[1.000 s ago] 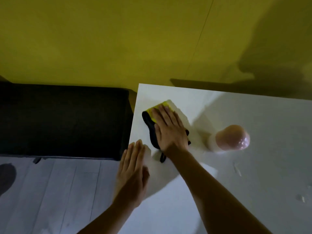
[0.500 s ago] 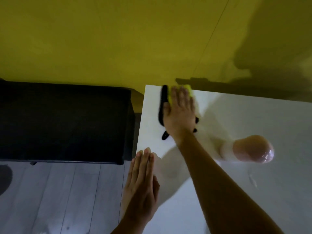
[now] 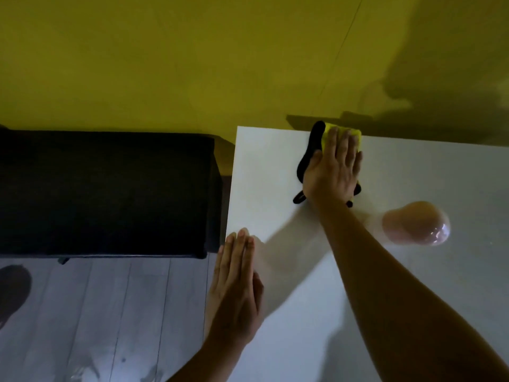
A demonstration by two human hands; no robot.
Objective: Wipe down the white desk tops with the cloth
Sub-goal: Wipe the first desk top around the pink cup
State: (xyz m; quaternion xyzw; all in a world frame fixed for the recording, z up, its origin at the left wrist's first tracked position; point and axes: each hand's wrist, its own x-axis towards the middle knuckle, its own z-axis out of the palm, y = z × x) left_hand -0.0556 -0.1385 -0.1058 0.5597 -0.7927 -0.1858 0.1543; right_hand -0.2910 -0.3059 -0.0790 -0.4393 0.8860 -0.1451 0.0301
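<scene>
A: What is shown on the white counter (image 3: 275, 172)?

B: A yellow and black cloth (image 3: 316, 150) is pressed flat against the counter at its far edge, close to the far left corner, where the counter meets a yellow wall (image 3: 192, 64). The cloth is covered by the right hand (image 3: 332, 172), whose fingers are stretched out straight and held together on top of it, not curled round it.

A: And the other hand?

B: The left hand (image 3: 237, 288) is laid flat with straight, closed fingers at the counter's left edge, nearer the viewer. Nothing is held by it. Whether it rests on the surface or just above it cannot be told.

A: Is anything else seen on the counter?

B: A pale pink, glossy rounded object (image 3: 416, 223) is set just to the right of the right forearm. What it is cannot be made out. To the left of the counter a black cabinet (image 3: 104, 194) stands on a grey plank floor (image 3: 110, 312).

A: How much of the wiping is judged done?

B: Little can be confirmed, since no wet streaks or dirt are shown. The far left corner is being covered now. The wide right part of the counter, the near part and the patch under the pink object are judged still to be wiped.
</scene>
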